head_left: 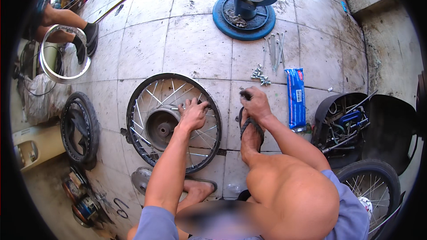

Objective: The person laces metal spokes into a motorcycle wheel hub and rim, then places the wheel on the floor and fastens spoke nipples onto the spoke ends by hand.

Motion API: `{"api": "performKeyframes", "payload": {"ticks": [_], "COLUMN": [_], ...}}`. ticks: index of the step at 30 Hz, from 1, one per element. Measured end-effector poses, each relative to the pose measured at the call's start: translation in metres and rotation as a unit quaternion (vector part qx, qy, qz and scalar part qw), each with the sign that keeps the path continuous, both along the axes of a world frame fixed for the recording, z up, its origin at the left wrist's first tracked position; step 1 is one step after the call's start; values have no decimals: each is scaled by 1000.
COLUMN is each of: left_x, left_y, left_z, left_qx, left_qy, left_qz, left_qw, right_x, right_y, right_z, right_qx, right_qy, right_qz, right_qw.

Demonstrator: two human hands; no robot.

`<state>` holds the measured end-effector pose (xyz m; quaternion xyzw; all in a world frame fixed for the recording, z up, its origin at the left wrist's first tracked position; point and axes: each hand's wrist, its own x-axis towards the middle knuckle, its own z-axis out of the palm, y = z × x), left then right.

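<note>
"Black-rimmed: saw the spoked wheel [163,129] flat on the floor [141,50]."
"Was probably being laced; called next for tightening."
"Spread left grip [193,114] over it?"
"Yes; curled right grip [257,103] closed, couldn't tell around what."

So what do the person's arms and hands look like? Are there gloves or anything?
No gloves! The left hand and right hand are bare, with dark patches at some fingertips, though I can't tell what those are. The left sleeve and right sleeve are plain greyish-blue, leaving the forearms uncovered. No watch or bracelet shows.
</note>
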<state>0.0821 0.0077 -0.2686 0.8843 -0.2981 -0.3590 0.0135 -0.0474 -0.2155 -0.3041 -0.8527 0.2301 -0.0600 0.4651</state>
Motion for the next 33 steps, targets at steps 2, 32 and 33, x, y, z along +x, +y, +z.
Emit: {"api": "performKeyframes", "payload": {"ticks": [2, 32, 33], "left_x": [0, -4, -4], "left_y": [-3, -8, -9], "left_z": [-1, -14, -14], "left_qx": [10, 7, 8], "left_qy": [14, -8, -7], "left_qz": [20, 53, 51], "left_qw": [1000, 999, 999], "right_x": [13, 31, 29], "right_y": [19, 55, 56], "right_z": [6, -20, -18], "right_qx": [50, 255, 245], "right_qy": [17, 138, 144], "right_qz": [61, 125, 120], "right_qw": [997, 949, 951]}}
